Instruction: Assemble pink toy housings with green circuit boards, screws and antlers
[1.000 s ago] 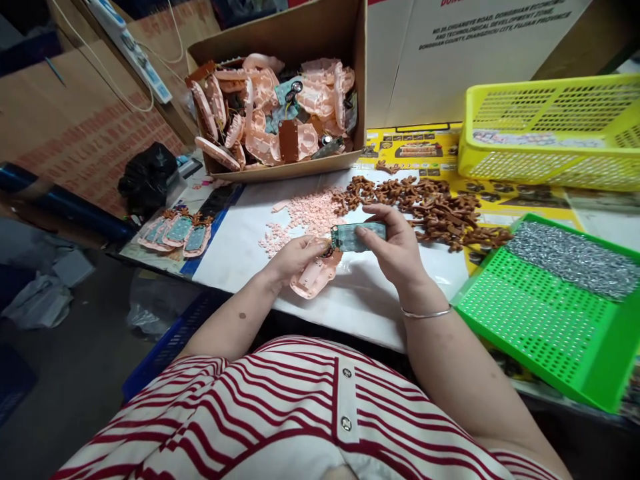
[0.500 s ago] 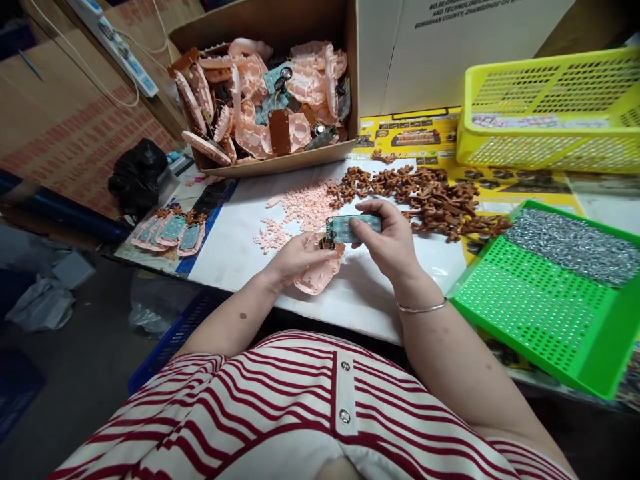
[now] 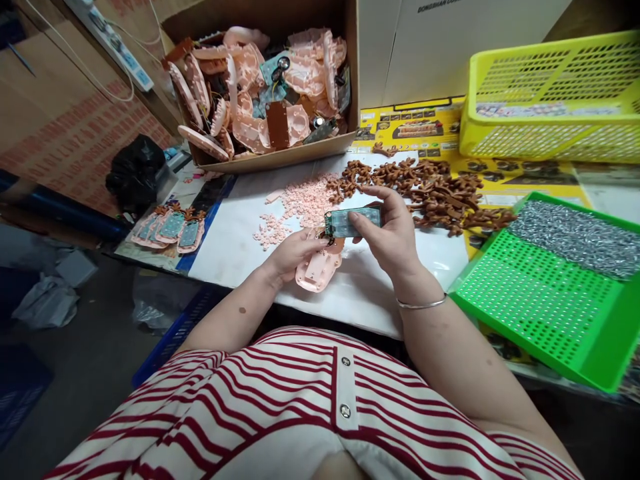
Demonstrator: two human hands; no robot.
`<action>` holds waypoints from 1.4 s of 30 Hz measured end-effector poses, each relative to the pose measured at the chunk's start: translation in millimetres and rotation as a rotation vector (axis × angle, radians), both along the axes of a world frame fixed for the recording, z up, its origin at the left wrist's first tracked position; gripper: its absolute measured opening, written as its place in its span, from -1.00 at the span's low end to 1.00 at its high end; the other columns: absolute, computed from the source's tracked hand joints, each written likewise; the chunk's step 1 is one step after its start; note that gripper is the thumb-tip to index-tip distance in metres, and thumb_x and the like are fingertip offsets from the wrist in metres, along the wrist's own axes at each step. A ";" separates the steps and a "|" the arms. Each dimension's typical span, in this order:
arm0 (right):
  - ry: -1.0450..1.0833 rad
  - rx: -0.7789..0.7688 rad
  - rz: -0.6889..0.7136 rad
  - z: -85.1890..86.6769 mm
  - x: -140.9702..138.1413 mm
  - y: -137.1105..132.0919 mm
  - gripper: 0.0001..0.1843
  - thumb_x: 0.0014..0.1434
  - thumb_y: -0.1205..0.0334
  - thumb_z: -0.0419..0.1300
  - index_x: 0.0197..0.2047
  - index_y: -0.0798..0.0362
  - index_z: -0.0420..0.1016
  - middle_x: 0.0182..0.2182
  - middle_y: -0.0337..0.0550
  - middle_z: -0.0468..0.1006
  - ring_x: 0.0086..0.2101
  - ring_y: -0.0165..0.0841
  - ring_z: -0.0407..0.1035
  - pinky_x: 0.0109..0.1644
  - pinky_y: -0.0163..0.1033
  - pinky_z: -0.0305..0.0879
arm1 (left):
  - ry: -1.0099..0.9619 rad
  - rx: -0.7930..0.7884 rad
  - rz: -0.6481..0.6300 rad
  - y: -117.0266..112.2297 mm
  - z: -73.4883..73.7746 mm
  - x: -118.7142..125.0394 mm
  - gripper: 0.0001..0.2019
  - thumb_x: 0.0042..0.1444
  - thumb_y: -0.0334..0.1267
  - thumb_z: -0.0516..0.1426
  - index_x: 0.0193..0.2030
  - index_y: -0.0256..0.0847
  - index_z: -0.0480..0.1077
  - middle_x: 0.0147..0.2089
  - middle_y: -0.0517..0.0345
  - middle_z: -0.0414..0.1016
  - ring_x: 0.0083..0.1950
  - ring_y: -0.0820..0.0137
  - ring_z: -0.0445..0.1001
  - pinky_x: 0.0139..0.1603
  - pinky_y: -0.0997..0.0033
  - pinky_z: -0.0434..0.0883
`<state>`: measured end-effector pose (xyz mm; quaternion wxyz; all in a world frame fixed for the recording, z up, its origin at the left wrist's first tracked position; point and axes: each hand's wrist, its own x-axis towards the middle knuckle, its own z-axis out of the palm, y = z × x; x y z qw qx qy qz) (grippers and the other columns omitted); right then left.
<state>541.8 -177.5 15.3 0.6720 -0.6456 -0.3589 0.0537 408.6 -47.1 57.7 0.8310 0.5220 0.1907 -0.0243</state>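
Observation:
Over the white work surface, my left hand [image 3: 296,257] is closed on a pink plastic shell [image 3: 317,271], its open inner side facing up. A brown board lies at the top of the shell, partly hidden by my fingers. My right hand [image 3: 387,230] grips a greenish circuit board [image 3: 345,223] between thumb and fingers, just above the shell. Thin wires and a small dark part show where board and shell meet, near my left fingertips. Beyond my hands lie a heap of small pink pieces [image 3: 305,200] and a pile of brown antler-shaped parts [image 3: 440,193].
A cardboard box [image 3: 280,157] full of pink shells and circuit boards stands at the back. On the right are a green tray [image 3: 530,320] holding metal screws [image 3: 580,240] and a yellow basket [image 3: 540,137]. Several assembled shells [image 3: 173,227] lie at the left.
The circuit board in my right hand has shifted slightly, and more of the shell's inner side shows below my left fingers. The whole view has tilted a little.

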 end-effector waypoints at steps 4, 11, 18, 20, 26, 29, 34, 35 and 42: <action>0.249 0.045 -0.080 10.8 -4.0 -2.1 -0.46 0.06 -0.14 0.40 0.05 -0.11 0.51 -0.40 -0.24 0.46 -0.59 -0.42 0.27 -0.65 -0.26 0.27 | 0.000 0.040 0.051 0.4 -4.1 -0.5 -0.58 -0.17 -0.16 0.46 -0.19 -0.30 0.51 -0.35 0.15 0.58 -0.38 0.42 0.53 -0.25 0.41 0.41; 0.480 0.034 0.169 33.9 -1.5 -14.5 -0.44 -0.20 -0.09 0.56 -0.21 0.04 0.57 -0.35 -0.21 0.56 -0.46 -0.43 0.41 -0.49 -0.29 0.46 | -0.014 0.080 0.069 3.1 -9.2 -1.1 -0.56 -0.18 -0.11 0.47 -0.21 -0.28 0.50 -0.34 0.14 0.59 -0.37 0.40 0.54 -0.23 0.39 0.43; 0.310 -0.038 0.315 34.9 8.3 -25.5 -0.37 -0.21 -0.10 0.57 -0.12 0.00 0.55 -0.32 -0.18 0.58 -0.38 -0.36 0.46 -0.33 -0.22 0.46 | -0.009 0.145 0.102 6.7 -9.3 -1.0 -0.54 -0.22 -0.05 0.47 -0.28 -0.29 0.48 -0.40 0.17 0.56 -0.43 0.46 0.47 -0.36 0.47 0.35; 0.171 -0.099 0.198 33.9 7.2 -25.4 -0.42 -0.13 -0.19 0.51 -0.18 0.04 0.59 -0.46 -0.22 0.53 -0.50 -0.43 0.35 -0.46 -0.29 0.31 | -0.013 0.168 0.108 7.3 -10.0 -0.9 -0.54 -0.20 -0.02 0.46 -0.28 -0.30 0.48 -0.40 0.16 0.55 -0.43 0.47 0.47 -0.36 0.48 0.35; -0.175 -0.217 -0.084 32.8 2.5 -25.0 -0.49 0.05 -0.26 0.37 -0.22 0.04 0.68 -0.63 -0.29 0.43 -0.59 -0.48 0.20 -0.45 -0.31 0.11 | -0.004 0.232 0.162 8.0 -18.1 -0.6 -0.52 -0.17 0.01 0.44 -0.27 -0.28 0.42 -0.39 0.18 0.52 -0.41 0.48 0.45 -0.32 0.48 0.37; -0.205 -0.293 -0.156 34.1 0.2 -25.4 -0.49 0.06 -0.28 0.35 -0.25 0.03 0.68 -0.65 -0.28 0.43 -0.60 -0.46 0.22 -0.45 -0.30 0.08 | -0.029 0.380 0.214 6.6 -21.4 -0.1 -0.61 -0.04 -0.08 0.38 -0.19 -0.27 0.44 -0.26 0.13 0.56 -0.26 0.41 0.51 -0.19 0.44 0.41; -0.280 -0.321 -0.253 36.5 -8.7 -23.5 -0.53 0.11 -0.26 0.31 -0.29 0.01 0.68 -0.65 -0.27 0.45 -0.61 -0.45 0.21 -0.45 -0.29 0.07 | -0.069 0.766 0.225 1.5 -14.9 0.8 -0.79 0.13 -0.28 0.22 -0.09 -0.25 0.47 -0.12 0.07 0.60 -0.07 0.34 0.53 0.00 0.40 0.39; -0.291 -0.300 -0.241 36.5 -10.7 -22.8 -0.56 0.13 -0.23 0.31 -0.28 0.01 0.67 -0.64 -0.27 0.46 -0.61 -0.45 0.22 -0.45 -0.29 0.08 | -0.065 0.805 0.213 0.7 -13.1 1.1 -0.81 0.15 -0.28 0.19 -0.10 -0.25 0.47 -0.12 0.07 0.60 -0.08 0.34 0.53 0.00 0.39 0.38; -0.214 -0.142 -0.162 32.3 -13.8 -16.7 -0.68 0.13 -0.07 0.37 -0.20 0.00 0.61 -0.55 -0.28 0.54 -0.56 -0.43 0.34 -0.41 -0.30 0.23 | -0.104 0.740 0.106 4.1 -13.7 2.1 -0.80 0.20 -0.19 0.15 -0.10 -0.23 0.45 -0.12 0.10 0.56 -0.07 0.33 0.48 0.00 0.38 0.37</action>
